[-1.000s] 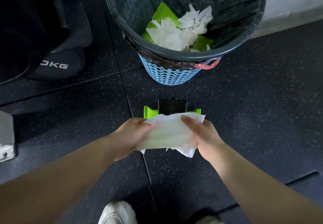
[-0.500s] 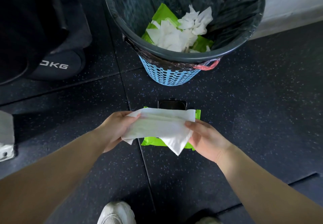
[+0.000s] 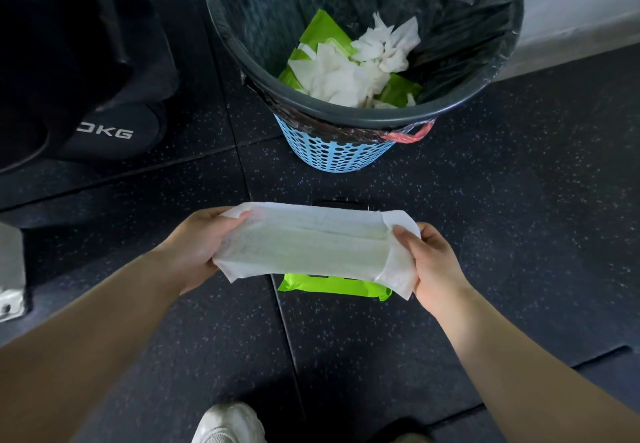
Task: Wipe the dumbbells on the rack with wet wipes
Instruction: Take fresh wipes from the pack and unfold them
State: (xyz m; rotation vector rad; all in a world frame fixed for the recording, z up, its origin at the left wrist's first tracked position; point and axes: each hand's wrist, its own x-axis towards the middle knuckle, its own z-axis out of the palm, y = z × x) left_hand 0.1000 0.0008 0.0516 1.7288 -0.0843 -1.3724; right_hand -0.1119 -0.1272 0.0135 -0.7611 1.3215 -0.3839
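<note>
Dark speckled rubber floor tiles (image 3: pixel 519 235), a lined blue bin (image 3: pixel 332 155), perhaps a pale wall base (image 3: pixel 571 10) beyond.

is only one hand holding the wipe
No, the left hand and the right hand each grip one end of the wet wipe, spread out between them.

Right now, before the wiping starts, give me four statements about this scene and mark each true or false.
1. The left hand and right hand each grip one end of the wet wipe. True.
2. The bin is empty. False: it holds crumpled used wipes and green wrappers.
3. The green wipe pack lies on the floor under the spread wipe. True.
4. The wet wipe touches the dumbbell. False: the dumbbell sits at far left, untouched.
</note>
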